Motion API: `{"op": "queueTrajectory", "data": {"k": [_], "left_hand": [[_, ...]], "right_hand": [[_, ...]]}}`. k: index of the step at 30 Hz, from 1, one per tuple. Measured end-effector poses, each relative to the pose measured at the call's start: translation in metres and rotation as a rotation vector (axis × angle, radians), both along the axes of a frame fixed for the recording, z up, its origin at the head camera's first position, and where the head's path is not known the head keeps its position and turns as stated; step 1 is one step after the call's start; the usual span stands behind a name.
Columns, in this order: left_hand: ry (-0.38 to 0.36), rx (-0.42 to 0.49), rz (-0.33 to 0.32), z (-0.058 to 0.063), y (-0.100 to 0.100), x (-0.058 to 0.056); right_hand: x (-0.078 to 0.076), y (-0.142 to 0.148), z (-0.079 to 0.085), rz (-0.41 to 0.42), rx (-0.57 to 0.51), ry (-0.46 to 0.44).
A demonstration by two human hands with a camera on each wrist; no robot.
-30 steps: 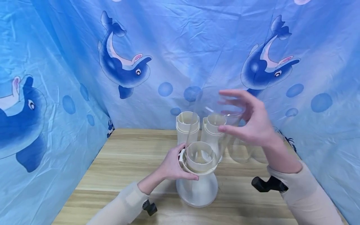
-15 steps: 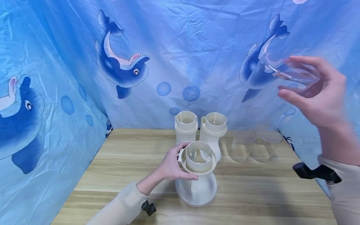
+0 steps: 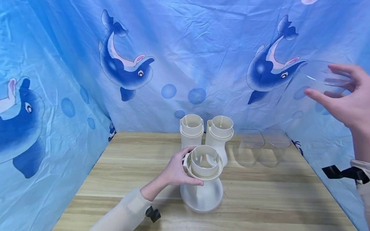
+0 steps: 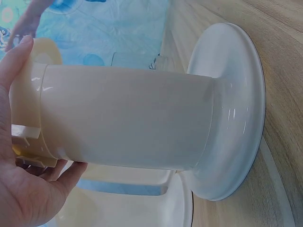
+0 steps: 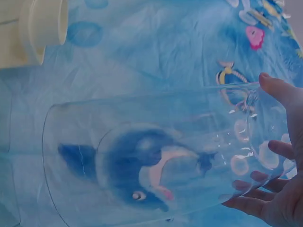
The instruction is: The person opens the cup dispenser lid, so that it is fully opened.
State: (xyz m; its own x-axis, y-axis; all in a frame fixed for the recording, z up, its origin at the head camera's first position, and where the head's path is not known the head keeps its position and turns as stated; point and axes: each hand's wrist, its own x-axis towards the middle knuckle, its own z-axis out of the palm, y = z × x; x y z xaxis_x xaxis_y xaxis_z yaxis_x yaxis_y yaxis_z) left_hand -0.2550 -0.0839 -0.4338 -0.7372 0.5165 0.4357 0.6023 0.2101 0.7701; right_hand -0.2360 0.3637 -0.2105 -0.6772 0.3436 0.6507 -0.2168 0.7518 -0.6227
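Note:
My left hand [image 3: 180,168] grips the top collar of a cream-white plastic stand [image 3: 204,192], which is upright on the table with a wide round foot and an open ring at its top. In the left wrist view the stand's smooth column [image 4: 128,118] runs from my fingers down to the foot. Up at the right, my right hand [image 3: 345,93] holds a clear, tall cylinder [image 5: 156,156] by one end, thumb on one side and fingers on the other. The cylinder is raised well above the table, and the patterned cloth shows through it.
Behind the held stand are two similar cream stands, one at the left [image 3: 192,131] and one at the right [image 3: 221,133]. Two clear cylinders [image 3: 248,149] stand right of them on the wooden table [image 3: 130,179]. A blue dolphin-print cloth [image 3: 185,48] encloses the back and sides.
My right hand has carried the clear cylinder up and to the right, away from above the front stand. My left hand stays on the stand's collar.

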Motion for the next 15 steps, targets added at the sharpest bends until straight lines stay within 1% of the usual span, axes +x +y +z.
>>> {"op": "queueTrajectory", "data": {"k": [3,8,11,15], "left_hand": [[-0.012,-0.006,0.003,0.001,0.0,0.0],[-0.008,-0.006,0.005,0.001,0.0,0.001],[-0.011,-0.007,0.005,0.001,-0.001,0.001],[-0.021,-0.009,0.0,0.001,-0.001,0.002]], "right_hand": [[-0.004,0.011,-0.007,-0.062,0.011,-0.033],[-0.011,0.028,-0.019,-0.13,0.018,-0.074],[-0.013,0.036,-0.027,-0.169,0.02,-0.115],[-0.015,0.045,-0.038,-0.203,0.008,-0.135]]}}
